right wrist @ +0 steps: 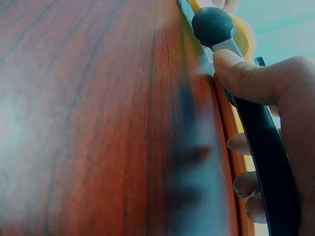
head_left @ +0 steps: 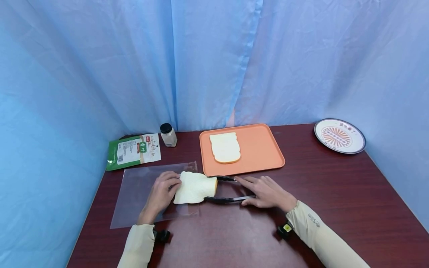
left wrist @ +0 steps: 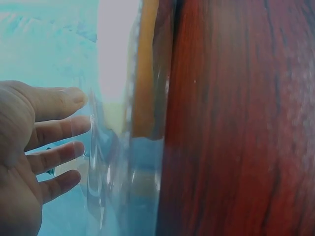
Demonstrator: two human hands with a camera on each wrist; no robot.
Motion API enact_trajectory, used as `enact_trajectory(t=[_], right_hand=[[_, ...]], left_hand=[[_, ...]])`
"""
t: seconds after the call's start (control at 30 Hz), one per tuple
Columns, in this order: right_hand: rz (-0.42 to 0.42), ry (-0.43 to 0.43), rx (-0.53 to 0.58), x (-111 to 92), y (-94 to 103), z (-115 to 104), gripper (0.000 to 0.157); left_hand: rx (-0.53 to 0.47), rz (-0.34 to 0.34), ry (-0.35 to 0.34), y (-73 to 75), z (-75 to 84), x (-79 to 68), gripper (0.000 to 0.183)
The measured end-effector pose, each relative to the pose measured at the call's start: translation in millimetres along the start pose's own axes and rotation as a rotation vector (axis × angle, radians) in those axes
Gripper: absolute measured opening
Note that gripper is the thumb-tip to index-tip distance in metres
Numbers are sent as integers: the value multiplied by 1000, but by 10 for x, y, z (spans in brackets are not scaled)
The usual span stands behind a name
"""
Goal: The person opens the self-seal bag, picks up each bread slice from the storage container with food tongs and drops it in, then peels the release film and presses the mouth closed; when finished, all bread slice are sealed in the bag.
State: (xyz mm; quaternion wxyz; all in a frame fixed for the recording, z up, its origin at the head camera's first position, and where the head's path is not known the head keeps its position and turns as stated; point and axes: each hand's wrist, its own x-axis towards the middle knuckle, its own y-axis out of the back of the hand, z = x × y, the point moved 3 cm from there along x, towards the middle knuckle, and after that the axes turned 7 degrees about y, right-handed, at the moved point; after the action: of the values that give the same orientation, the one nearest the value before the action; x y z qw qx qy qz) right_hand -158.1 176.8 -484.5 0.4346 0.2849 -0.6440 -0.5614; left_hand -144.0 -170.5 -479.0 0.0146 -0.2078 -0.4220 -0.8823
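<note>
A slice of bread [head_left: 195, 187] with an orange-yellow crust overlaps the right part of a clear plastic bag [head_left: 134, 197]; whether it lies inside or on top, I cannot tell. At the slice's left edge is my left hand [head_left: 164, 190]. In the left wrist view, its fingers [left wrist: 56, 155] extend beside the clear film, a gap between thumb and index finger. My right hand [head_left: 266, 191] holds tongs [head_left: 219, 200] with black ends and silver arms. The tong arms spread along both sides of the slice's right end. My right thumb [right wrist: 246, 76] lies over one tong arm.
Behind the hands, an orange tray [head_left: 261, 149] carries another bread slice [head_left: 226, 147]. A green-and-white packet [head_left: 132, 150] and a black-capped jar [head_left: 168, 134] stand back left. A patterned plate [head_left: 340, 136] lies back right. Blue curtains border the dark red table [head_left: 352, 208].
</note>
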Motion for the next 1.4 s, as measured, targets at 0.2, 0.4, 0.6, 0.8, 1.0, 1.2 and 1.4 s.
enact_trajectory(t=[0.2, 0.4, 0.6, 0.8, 1.0, 1.2, 1.4], right_hand=[[-15, 0, 7, 40, -18, -3, 81], [-2, 4, 15, 79, -23, -9, 81], [19, 21, 6, 99, -52, -10, 82], [11, 11, 20, 115, -79, -11, 81], [9, 0, 26, 124, -75, -24, 82], [3, 7, 22, 153, -62, -57, 81], [-27, 7, -1, 165, -78, -63, 80]], left_hand=[[-11, 33, -54, -16, 0, 6, 11], [-9, 50, -80, -32, -2, 6, 13], [-3, 47, -70, -33, 5, 2, 13], [-8, 51, -67, -35, 14, -5, 12], [-10, 57, -78, -29, 30, -8, 12], [-13, 61, -87, -36, 41, -18, 12], [-19, 72, -100, -36, 47, -12, 13]])
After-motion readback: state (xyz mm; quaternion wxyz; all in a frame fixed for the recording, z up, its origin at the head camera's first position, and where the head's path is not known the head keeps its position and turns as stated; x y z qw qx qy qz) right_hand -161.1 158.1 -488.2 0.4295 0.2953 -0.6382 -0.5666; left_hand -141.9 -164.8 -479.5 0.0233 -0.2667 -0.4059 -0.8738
